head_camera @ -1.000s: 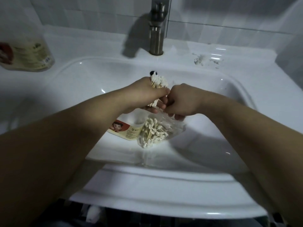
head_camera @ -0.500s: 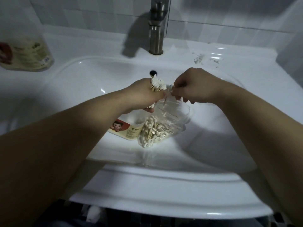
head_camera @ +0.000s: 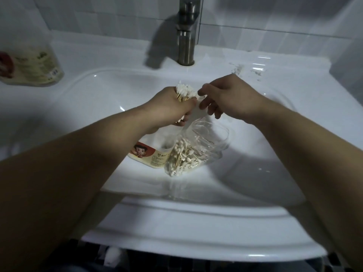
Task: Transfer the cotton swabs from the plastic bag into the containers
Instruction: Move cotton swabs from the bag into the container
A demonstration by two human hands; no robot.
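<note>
My left hand [head_camera: 172, 107] grips an upright bundle of cotton swabs [head_camera: 184, 92], white tips up, over the middle of the sink. My right hand [head_camera: 225, 97] is just right of it, thumb and forefinger pinching a thin strip beside the bundle; I cannot tell if it is a swab or the bag's edge. Below the hands lies a clear plastic bag [head_camera: 196, 154] in the basin, holding several loose swabs [head_camera: 182, 160]. A clear round container [head_camera: 212, 134] lies by the bag. A cream-labelled container [head_camera: 151, 154] with a cartoon face lies to the bag's left.
The white sink [head_camera: 255, 173] fills the view, with a steel tap [head_camera: 186, 40] at the back centre. Another labelled container [head_camera: 31, 63] stands on the counter at back left. White specks [head_camera: 238, 69] lie on the counter at back right.
My right hand has risen from the bag up to the top of the bundle. The left hand has kept the bundle almost still.
</note>
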